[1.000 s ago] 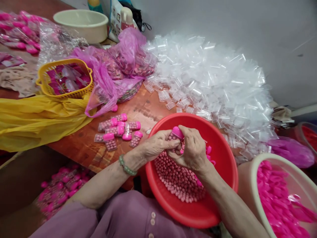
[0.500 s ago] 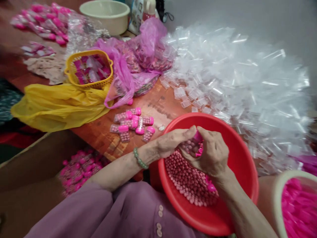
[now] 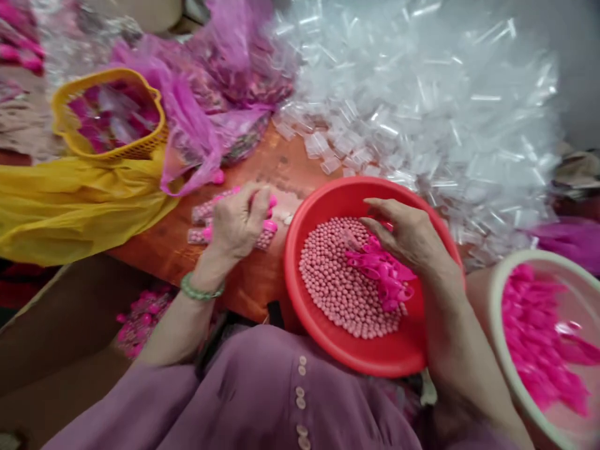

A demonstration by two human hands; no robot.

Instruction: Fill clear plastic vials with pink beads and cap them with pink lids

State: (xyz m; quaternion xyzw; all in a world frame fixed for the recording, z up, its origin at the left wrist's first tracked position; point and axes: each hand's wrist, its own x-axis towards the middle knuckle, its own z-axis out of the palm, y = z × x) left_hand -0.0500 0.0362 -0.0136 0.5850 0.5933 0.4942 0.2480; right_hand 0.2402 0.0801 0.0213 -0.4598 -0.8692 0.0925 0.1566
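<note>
My left hand [image 3: 237, 222] is over the group of small clear bottles with pink caps [image 3: 268, 232] on the orange table. Its fingers are curled down, and what they hold is hidden. My right hand [image 3: 403, 228] hangs over the right part of the red basin [image 3: 304, 300], thumb and fingers apart, holding nothing. Below its fingertips, bright pink pieces [image 3: 387, 272] lie in a heap on many small pink balls [image 3: 337, 281] in the basin.
Clear plastic containers [image 3: 422, 112] are piled behind the basin. A pale bucket [image 3: 497, 312] of pink pieces stands right. At the left are a yellow basket [image 3: 162, 134], a yellow bag [image 3: 84, 206] and purple bags [image 3: 244, 50]. More pink-capped bottles [image 3: 143, 322] lie low at the left.
My hands have parted. The left moved left from the basin to the bottles on the table; the right opened over the basin. The view has shifted, and the pink heap now shows.
</note>
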